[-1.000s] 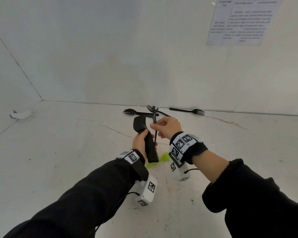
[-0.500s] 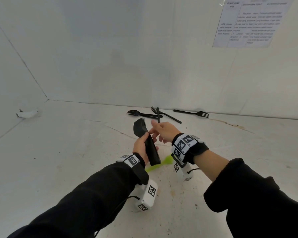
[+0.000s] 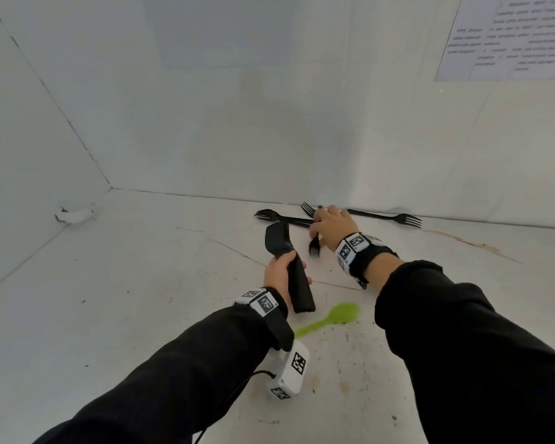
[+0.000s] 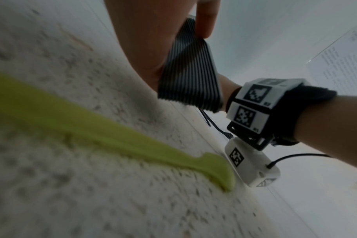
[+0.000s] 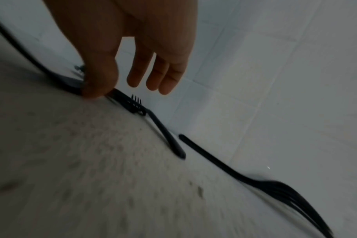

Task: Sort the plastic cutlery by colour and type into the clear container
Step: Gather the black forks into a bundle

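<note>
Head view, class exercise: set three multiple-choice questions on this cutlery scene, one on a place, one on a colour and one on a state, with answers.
1. Where does the green spoon lie? A held in the air; B on the table between the forearms; C leaning on the wall.
2. What colour is the fork stack? A white; B green; C black.
3. How is the left hand? A gripping the fork stack; B flat on the table; C out of view.
Answers: 1 B, it lies flat there; 2 C, every stacked fork is black; 3 A, its fingers curl round the handles.
</note>
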{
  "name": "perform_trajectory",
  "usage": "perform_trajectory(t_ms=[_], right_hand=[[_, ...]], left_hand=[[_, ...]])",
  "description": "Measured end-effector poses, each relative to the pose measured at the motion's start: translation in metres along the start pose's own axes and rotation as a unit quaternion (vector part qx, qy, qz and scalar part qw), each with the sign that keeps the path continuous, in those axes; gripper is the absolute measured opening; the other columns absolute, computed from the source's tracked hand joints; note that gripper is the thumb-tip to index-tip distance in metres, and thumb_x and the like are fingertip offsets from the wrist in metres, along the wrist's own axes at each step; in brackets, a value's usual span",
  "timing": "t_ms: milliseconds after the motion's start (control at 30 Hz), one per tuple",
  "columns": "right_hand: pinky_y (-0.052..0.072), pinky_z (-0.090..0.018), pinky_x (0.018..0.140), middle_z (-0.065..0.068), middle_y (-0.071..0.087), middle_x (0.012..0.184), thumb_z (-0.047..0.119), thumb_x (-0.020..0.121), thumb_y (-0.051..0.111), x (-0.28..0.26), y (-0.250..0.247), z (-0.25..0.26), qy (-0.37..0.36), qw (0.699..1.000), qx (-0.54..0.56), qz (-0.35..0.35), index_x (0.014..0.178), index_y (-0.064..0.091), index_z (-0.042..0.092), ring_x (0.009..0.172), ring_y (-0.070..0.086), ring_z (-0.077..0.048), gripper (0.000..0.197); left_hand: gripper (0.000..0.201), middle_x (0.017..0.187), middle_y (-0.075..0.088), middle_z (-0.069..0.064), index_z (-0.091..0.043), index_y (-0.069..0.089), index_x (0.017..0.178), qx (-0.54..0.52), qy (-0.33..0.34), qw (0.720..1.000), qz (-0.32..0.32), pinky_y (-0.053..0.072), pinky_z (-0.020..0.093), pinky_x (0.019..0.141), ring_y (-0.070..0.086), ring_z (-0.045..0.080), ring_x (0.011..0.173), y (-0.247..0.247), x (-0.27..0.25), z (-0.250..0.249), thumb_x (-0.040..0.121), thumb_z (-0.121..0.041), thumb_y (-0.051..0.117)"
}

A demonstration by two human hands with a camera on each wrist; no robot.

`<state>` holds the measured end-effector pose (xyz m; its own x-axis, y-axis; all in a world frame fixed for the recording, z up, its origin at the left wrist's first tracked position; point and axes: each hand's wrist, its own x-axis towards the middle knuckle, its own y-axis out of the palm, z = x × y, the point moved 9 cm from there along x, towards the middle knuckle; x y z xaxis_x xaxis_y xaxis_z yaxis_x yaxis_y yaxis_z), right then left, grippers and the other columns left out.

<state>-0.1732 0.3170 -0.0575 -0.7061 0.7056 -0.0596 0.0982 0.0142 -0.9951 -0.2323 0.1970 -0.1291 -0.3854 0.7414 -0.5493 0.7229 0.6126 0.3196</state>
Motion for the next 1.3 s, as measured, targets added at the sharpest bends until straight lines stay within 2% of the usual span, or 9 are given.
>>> perform_trajectory(t_ms=[133,267,433,533,800,900,1000,1100,1300], right_hand=[[0.029,-0.037,0.102,-0.002,0.060,0.119,0.034,0.095,0.047,0.015,-0.012,-0.008,0.028,0.996,0.089,-0.010,0.117,0.056,0.021,0.113,0.052,-0.023,0.027],[0.038,-0.032,0.093,-0.017,0.056,0.122,0.024,0.097,0.046,0.034,-0.010,-0.020,0.108,0.953,0.282,-0.023,0.123,0.052,0.004,0.113,0.051,-0.031,0.033],[0.036,-0.032,0.103,-0.015,0.048,0.132,0.019,0.093,0.053,0.057,0.013,0.002,0.060,0.974,0.210,0.065,0.132,0.048,0.007,0.122,0.047,-0.029,0.041],[0.044,-0.035,0.097,-0.013,0.053,0.127,0.024,0.094,0.052,0.061,0.019,0.005,0.058,0.978,0.186,0.079,0.128,0.051,0.009,0.115,0.054,-0.029,0.037],[0.044,-0.028,0.082,-0.018,0.061,0.116,0.016,0.096,0.039,0.058,0.012,-0.006,0.115,0.964,0.236,0.042,0.114,0.060,-0.001,0.099,0.058,-0.031,0.033],[0.041,-0.030,0.091,-0.018,0.058,0.123,0.008,0.098,0.035,0.057,0.003,-0.012,0.136,0.958,0.253,0.003,0.123,0.055,0.000,0.111,0.055,-0.031,0.033],[0.041,-0.029,0.100,-0.014,0.059,0.125,0.016,0.095,0.052,0.060,0.003,-0.005,0.118,0.959,0.259,0.002,0.124,0.057,0.004,0.116,0.054,-0.027,0.032],[0.045,-0.029,0.096,-0.013,0.061,0.119,0.014,0.085,0.066,0.064,0.001,0.005,0.097,0.957,0.272,-0.001,0.112,0.062,0.003,0.110,0.057,-0.025,0.029],[0.045,-0.032,0.090,-0.010,0.054,0.122,0.039,0.083,0.065,0.056,0.013,0.016,0.108,0.964,0.239,0.046,0.118,0.056,0.005,0.111,0.055,-0.025,0.050]], left_hand=[[0.021,0.073,0.053,0.008,-0.004,0.048,0.107,-0.014,-0.010,1.000,-0.002,0.047,0.023,0.042,0.049,0.023,0.057,-0.001,0.007,0.002,0.094,-0.020,0.049],[0.020,0.072,0.051,0.009,-0.003,0.048,0.105,-0.021,-0.013,1.000,-0.004,0.046,0.022,0.041,0.047,0.024,0.056,0.001,0.011,0.000,0.094,-0.019,0.048],[0.020,0.074,0.051,0.009,-0.003,0.048,0.106,-0.015,-0.010,1.000,-0.007,0.046,0.029,0.050,0.048,0.023,0.058,-0.002,0.017,-0.003,0.095,-0.019,0.048],[0.022,0.076,0.051,0.010,-0.002,0.048,0.108,-0.012,-0.009,1.000,-0.009,0.046,0.032,0.053,0.048,0.024,0.060,-0.004,0.020,-0.005,0.095,-0.019,0.048],[0.022,0.075,0.052,0.009,-0.004,0.049,0.107,-0.020,-0.014,1.000,-0.010,0.046,0.031,0.052,0.049,0.024,0.059,-0.006,0.024,-0.001,0.093,-0.021,0.049],[0.023,0.075,0.053,0.008,-0.004,0.049,0.107,-0.020,-0.015,1.000,-0.010,0.045,0.030,0.050,0.050,0.023,0.059,-0.005,0.023,-0.002,0.093,-0.022,0.049],[0.021,0.074,0.052,0.008,-0.003,0.049,0.106,-0.019,-0.014,1.000,-0.005,0.045,0.030,0.051,0.049,0.023,0.058,-0.004,0.022,-0.002,0.093,-0.021,0.048],[0.021,0.075,0.052,0.009,-0.004,0.048,0.106,-0.018,-0.011,1.000,-0.006,0.046,0.030,0.052,0.049,0.022,0.058,-0.005,0.021,-0.004,0.094,-0.020,0.048],[0.021,0.071,0.052,0.009,-0.003,0.048,0.106,-0.026,-0.009,1.000,-0.002,0.047,0.024,0.045,0.049,0.022,0.055,-0.007,0.020,-0.002,0.094,-0.020,0.048]])
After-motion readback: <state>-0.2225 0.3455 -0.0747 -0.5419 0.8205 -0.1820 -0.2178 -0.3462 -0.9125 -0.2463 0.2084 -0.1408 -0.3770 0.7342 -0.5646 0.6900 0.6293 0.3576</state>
